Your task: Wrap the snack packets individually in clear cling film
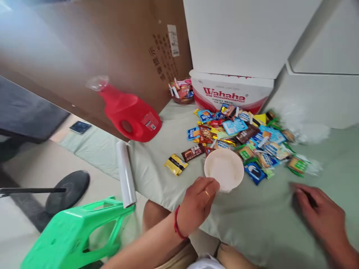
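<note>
your left hand [198, 203] pinches the white bowl [224, 168] by its near rim, right of frame centre; that one-sided grip could let it tip; whether your curled right hand [322, 213], lower right, holds anything, you can't tell

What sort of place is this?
Likely a room in a home, though a storeroom is possible: wrapped snacks heaped on a pale green cloth, a green plastic stool, and a Wahaha carton behind the heap.
</note>
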